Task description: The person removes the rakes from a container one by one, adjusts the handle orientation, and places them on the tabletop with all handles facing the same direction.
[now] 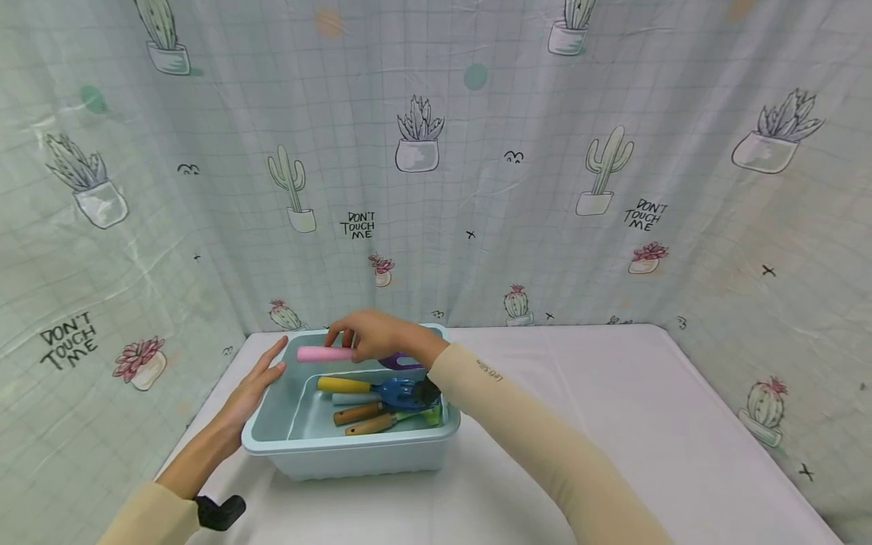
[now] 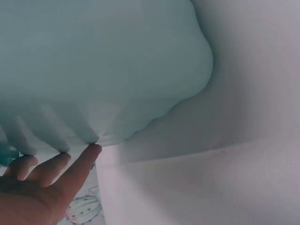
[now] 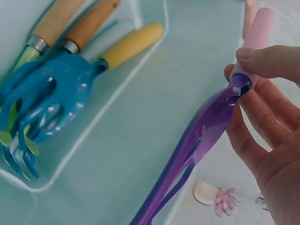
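Observation:
My right hand (image 1: 383,333) pinches the pink handle (image 3: 260,30) of a purple slotted garden tool (image 3: 206,124) between thumb and fingers, over the far side of a pale blue plastic basin (image 1: 354,456). The tool's head slants downward in the right wrist view. My left hand (image 1: 241,397) lies along the basin's left side, its fingers extended and the fingertips (image 2: 93,150) touching the wall. Inside the basin lies a blue pronged garden tool (image 3: 70,93) with a yellow handle (image 1: 344,385). Beside it are two wooden-handled tools (image 1: 371,424), one with a green head, partly covered by the blue prongs.
The basin stands on a white-covered table (image 1: 545,424), towards its left side. A pale handle (image 1: 350,398) shows beneath the yellow one. Cactus-printed curtains (image 1: 470,189) hang behind the table and on both sides. A black band (image 1: 219,512) sits at my left wrist.

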The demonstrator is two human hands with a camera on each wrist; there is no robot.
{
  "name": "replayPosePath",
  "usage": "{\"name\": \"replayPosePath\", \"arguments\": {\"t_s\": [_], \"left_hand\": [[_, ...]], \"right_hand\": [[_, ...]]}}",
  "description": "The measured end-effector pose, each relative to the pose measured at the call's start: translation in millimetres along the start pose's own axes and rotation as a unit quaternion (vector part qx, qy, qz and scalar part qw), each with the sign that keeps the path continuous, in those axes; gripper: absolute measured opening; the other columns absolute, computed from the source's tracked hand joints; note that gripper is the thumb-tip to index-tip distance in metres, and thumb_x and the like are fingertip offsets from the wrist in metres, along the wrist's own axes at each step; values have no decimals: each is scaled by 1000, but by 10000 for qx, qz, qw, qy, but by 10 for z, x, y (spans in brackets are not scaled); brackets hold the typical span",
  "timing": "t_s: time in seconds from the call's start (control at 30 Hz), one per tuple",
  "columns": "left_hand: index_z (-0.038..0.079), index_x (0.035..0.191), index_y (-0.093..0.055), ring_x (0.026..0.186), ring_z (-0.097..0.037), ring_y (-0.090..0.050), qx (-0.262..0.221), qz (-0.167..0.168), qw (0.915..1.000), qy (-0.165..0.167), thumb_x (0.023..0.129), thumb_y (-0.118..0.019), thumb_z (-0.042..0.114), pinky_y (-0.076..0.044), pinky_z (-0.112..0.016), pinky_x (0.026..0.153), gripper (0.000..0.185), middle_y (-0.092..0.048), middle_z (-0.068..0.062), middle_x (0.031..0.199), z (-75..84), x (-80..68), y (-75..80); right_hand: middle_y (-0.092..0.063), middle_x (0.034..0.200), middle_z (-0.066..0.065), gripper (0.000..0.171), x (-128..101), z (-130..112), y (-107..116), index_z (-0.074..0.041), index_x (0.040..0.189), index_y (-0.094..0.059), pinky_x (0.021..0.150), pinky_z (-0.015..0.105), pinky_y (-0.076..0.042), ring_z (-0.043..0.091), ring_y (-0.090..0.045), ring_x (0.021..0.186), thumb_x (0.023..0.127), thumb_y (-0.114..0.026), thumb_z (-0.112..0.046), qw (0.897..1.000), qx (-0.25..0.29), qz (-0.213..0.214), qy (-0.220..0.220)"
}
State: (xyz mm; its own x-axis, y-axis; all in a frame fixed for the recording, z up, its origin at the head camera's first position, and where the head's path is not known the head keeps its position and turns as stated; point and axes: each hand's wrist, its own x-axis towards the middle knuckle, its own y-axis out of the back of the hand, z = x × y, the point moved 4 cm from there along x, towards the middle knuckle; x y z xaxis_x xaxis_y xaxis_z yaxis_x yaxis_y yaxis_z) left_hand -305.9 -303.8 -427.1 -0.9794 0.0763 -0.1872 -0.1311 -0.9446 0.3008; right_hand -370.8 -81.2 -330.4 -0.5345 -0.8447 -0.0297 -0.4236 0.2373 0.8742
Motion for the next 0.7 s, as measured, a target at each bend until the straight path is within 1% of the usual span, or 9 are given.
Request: {"name": "replayPosePath", "arguments": {"t_s": [0.13, 0.3, 0.43, 0.6, 0.7], "left_hand": [[37, 166, 6, 161, -42, 10, -45, -37, 9999, -87, 110, -37, 50, -4, -73, 123, 71, 17, -5, 175, 20, -25, 2], [38, 166, 7, 161, -44, 7, -55, -79, 9999, -65, 109, -39, 52, -7, -74, 123, 75, 16, -5, 175, 17, -51, -10], [39, 166, 7, 161, -44, 5, -81, -90, 9999, -59, 110, -38, 47, -8, -74, 122, 72, 16, -4, 175, 13, -63, -12], [37, 166, 6, 161, -45, 4, -116, -88, 9998, -142, 112, -35, 40, -9, -75, 122, 68, 15, -5, 175, 11, -77, -19], [38, 166, 6, 161, -46, 3, -112, -82, 9998, -155, 112, -35, 39, -11, -74, 122, 68, 15, -5, 175, 8, -77, -21]], "right_hand": [[-73, 121, 7, 44, -90, -54, 123, -17, 133, -68, 84, 19, -57, 17, -70, 103, 92, -70, -1, 9999, 3, 133, 77], [-73, 118, 8, 43, -228, -74, 293, -17, 133, -68, 82, 20, -57, 17, -71, 102, 93, -69, 0, 9992, 144, 321, 179], [-74, 117, 9, 43, -351, -69, 427, -16, 132, -68, 85, 22, -58, 18, -72, 101, 93, -69, -1, 9983, -13, 498, 298], [-74, 118, 8, 42, -537, -39, 559, -17, 132, -69, 87, 25, -59, 20, -72, 102, 92, -70, -4, 9971, -214, 684, 239], [-74, 117, 8, 41, -646, 0, 616, -16, 131, -70, 87, 27, -60, 20, -72, 102, 92, -71, -4, 9967, -244, 747, 211]]}}
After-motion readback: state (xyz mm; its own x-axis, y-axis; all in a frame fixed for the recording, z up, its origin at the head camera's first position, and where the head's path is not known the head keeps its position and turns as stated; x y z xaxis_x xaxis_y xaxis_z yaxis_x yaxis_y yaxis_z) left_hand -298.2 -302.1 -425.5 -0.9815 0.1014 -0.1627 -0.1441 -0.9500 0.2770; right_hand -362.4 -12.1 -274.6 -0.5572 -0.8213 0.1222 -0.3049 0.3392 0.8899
